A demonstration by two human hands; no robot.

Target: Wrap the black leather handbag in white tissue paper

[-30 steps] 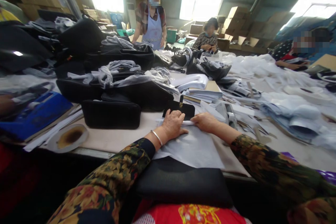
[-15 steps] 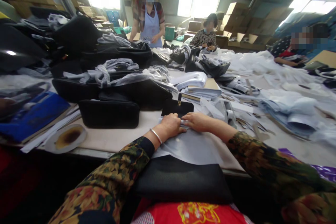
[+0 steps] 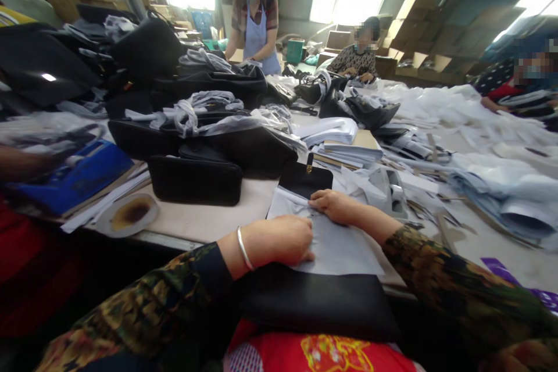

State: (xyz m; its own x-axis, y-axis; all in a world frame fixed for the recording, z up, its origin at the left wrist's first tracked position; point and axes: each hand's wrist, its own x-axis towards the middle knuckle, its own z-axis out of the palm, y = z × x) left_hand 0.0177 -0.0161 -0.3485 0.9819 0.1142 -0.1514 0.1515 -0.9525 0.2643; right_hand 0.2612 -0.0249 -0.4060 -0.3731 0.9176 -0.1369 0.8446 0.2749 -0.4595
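Note:
A thin translucent white sheet (image 3: 344, 247) lies over a black bag (image 3: 318, 302), which rests against the table edge in front of my body. Beyond the sheet's far edge shows a black flap (image 3: 300, 177) with a small strap and gold-coloured clasp. My right hand (image 3: 335, 207) has its fingers together at the sheet's far edge, beside the flap. On the sheet's left part is my left hand (image 3: 283, 241), fingers curled in and pressed to it; the fingertips are partly hidden. A bracelet (image 3: 244, 249) circles my left wrist.
A black pouch (image 3: 196, 180) stands upright left of my hands, before piled black bags (image 3: 244, 148) with wrapped straps. Stacked papers (image 3: 349, 148) and a grey tape dispenser (image 3: 387, 186) lie beyond. At left are a blue bin (image 3: 78, 177) and a stained round dish (image 3: 126, 215). Several people work nearby.
My left hand has slid from the sheet's far edge toward my body. My right hand stays near the flap. The sheet now lies flatter, and the view has turned slightly left.

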